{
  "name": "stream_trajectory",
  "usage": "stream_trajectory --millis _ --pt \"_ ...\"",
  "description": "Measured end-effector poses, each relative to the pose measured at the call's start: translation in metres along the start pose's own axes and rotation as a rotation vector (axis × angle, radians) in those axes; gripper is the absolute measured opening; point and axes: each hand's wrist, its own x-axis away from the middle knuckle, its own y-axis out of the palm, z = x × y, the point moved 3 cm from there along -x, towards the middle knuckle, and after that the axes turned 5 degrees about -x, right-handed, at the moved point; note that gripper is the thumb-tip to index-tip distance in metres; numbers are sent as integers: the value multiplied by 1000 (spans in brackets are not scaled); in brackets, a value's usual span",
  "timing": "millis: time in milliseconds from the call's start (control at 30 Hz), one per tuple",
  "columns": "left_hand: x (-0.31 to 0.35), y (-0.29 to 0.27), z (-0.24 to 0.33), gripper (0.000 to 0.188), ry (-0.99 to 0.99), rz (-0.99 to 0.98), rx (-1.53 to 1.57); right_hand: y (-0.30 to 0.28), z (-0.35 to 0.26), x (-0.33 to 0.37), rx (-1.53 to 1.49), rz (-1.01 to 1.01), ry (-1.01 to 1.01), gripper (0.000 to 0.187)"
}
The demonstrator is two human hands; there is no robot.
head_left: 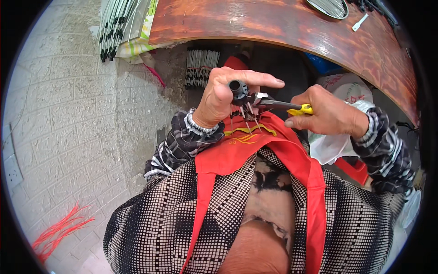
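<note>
In front of my lap, my left hand (219,93) is closed round a black tubular part (238,87), its hollow end facing up and its index finger stretched out to the right. Several thin metal rods (248,119) stick out below that part. My right hand (325,112) grips pliers (283,105) by their yellow handles. The metal jaws of the pliers reach the side of the black part, close to my left fingers. Whether the jaws are closed on a rod or a small piece, I cannot make out. A red apron (237,153) lies beneath both hands.
A reddish-brown wooden table (273,23) curves across the far side, bearing a tray of thin metal pieces (331,7). Bundles of black-tipped rods (114,27) hang at its left; another bundle (202,66) stands below. White bags (335,141) sit at right, red strings (61,230) on the floor.
</note>
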Motion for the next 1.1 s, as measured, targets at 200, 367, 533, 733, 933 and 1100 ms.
stream_trajectory --millis 200,367,533,733,933,1100 --pt "0 2 4 129 -42 37 -28 -4 -4 20 649 483 -79 21" --pt "-5 9 9 129 -33 63 -59 -8 -22 32 972 650 -61 24" --pt "-7 11 9 128 -35 54 -77 -11 -31 37 1120 699 -102 23" --pt "-7 11 2 124 -91 121 -11 -5 -45 33 1318 746 41 17" --pt "-3 0 -14 122 -100 252 44 -2 -50 16 1370 788 84 12" --pt "0 -54 -11 123 78 321 228 -60 -21 -33 1144 1057 -68 20"
